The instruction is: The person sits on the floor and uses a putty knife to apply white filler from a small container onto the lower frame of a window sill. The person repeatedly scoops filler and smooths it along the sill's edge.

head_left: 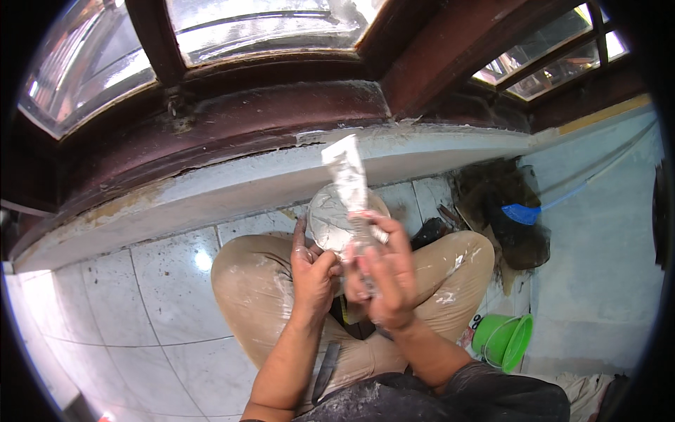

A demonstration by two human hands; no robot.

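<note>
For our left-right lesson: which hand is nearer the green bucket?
Right. The right hand is up and left of the green bucket in the picture; the left hand is farther left.

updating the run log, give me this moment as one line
left hand: holding round container; right hand: gripping white-smeared scraper, blade pointing forward; green bucket: floor, right side

The right hand [385,278] is blurring while partly hiding the tool [348,176], which is covering part of the bowl [325,214], and the view's edges are cutting off the windows [267,24] above and the shirt [422,402] below.
</note>
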